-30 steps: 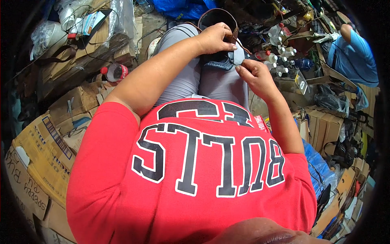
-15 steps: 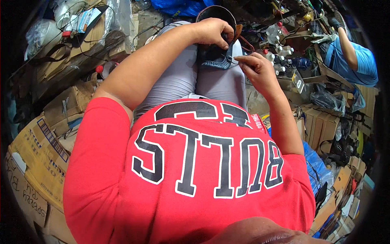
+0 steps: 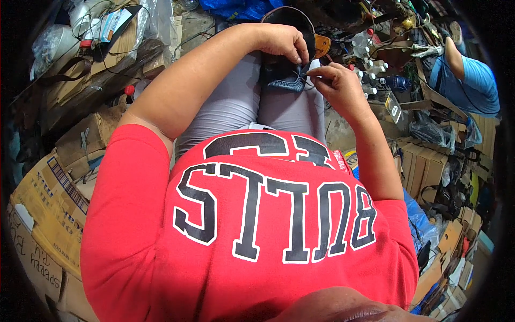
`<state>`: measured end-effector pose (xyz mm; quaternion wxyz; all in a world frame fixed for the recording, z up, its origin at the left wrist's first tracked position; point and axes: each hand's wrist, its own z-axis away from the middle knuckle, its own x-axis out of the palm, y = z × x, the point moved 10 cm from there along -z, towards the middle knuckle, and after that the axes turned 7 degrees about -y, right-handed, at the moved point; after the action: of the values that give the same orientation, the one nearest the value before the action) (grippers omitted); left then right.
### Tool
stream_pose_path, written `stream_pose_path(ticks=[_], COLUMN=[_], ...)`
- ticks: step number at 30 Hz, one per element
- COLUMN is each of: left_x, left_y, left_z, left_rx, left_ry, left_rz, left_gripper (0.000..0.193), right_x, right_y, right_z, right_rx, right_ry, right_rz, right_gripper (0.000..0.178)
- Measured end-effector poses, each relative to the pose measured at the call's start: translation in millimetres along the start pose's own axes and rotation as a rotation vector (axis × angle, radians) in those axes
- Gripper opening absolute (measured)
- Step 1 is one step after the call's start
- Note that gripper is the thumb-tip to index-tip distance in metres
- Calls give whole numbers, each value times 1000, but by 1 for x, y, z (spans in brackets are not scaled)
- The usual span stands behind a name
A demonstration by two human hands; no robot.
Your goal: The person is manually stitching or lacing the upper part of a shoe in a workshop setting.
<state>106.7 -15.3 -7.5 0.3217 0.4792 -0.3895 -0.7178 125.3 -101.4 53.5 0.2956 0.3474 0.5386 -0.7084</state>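
Observation:
A dark blue shoe [image 3: 287,75] lies on my lap, over grey trousers [image 3: 236,102]. My left hand [image 3: 281,43] grips the shoe's upper from above, fingers curled over its edge. My right hand [image 3: 332,80] sits just right of the shoe, with thumb and forefinger pinched together at its side; whatever is between them is too small to make out. A tan sole or insole piece [image 3: 322,45] shows behind the shoe. My red shirt fills the lower half of the view.
Cardboard boxes [image 3: 48,198] pile up on my left, with cables and plastic bags [image 3: 102,27] above them. Small white bottles [image 3: 370,70] stand to the right of my hands. Another person in a blue shirt [image 3: 472,80] sits at the upper right. More boxes and bags crowd the right.
My left hand has shifted slightly up along the shoe. My right hand stays pinched at the shoe's side, and the view has tilted a little.

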Motion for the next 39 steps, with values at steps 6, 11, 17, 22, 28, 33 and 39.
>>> stream_pose_path(ticks=[6, 11, 17, 22, 28, 33, 39], left_x=[2, 0, -2, -1, -46, -3, 13], left_y=[10, 17, 18, 16, 23, 31, 43], left_z=[-3, 6, 8, 4, 68, 104, 107], left_rx=[45, 62, 75, 19, 186, 2, -140], left_ry=[-40, 13, 72, 66, 654, 713, 856], left_rz=[-139, -135, -156, -207, -285, -237, -785], left_gripper=[29, 31, 30, 29, 35, 27, 10], right_x=[19, 34, 37, 20, 10, 15, 20], right_y=[51, 66, 63, 30, 20, 0, 15], right_z=[-12, -10, -4, -6, 7, 30, 23], right_rx=[-6, 29, 48, 5, -77, -162, -84], right_ry=[-151, -206, -135, 95, 132, 248, 183], right_rz=[-417, -593, -713, -357, -202, 100, -38], right_gripper=[16, 19, 21, 11, 17, 30, 32])
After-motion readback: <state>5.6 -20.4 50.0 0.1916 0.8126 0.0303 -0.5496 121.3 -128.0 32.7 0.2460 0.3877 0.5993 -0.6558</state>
